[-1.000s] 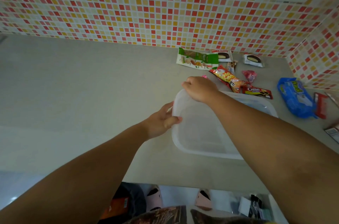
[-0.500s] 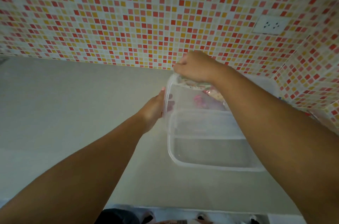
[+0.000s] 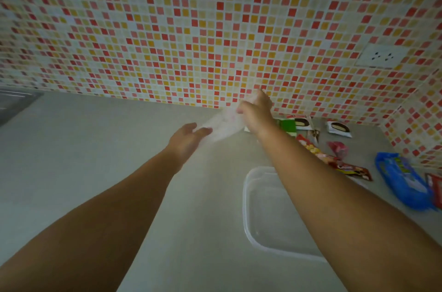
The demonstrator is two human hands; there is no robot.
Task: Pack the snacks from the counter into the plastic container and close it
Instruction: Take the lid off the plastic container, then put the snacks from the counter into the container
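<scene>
The container (image 3: 270, 215) sits open and empty on the counter (image 3: 119, 160), partly under the right forearm. Its lid (image 3: 222, 126) is off: the right hand (image 3: 257, 113) pinches the lid's far end, fingers closed on it, and holds it tilted near the tiled wall (image 3: 191, 28). The lid is blurred, so whether it touches the counter is hard to say. The left hand (image 3: 189, 136) is open, fingers spread, its tips at the lid's near edge, apparently touching rather than gripping.

None of the snacks is packed. They lie to the right of the container: a green pack (image 3: 287, 125), two white cake packs (image 3: 302, 123) (image 3: 339, 128), a pink sweet (image 3: 338, 148), a red-yellow stick pack (image 3: 313, 150), a dark red bar (image 3: 354, 171), a blue pack (image 3: 401, 181) and a red pack (image 3: 436, 186) at the frame edge.

So only the opening looks done. Left: set the lid aside, move every snack in, refit the lid and press it shut.
</scene>
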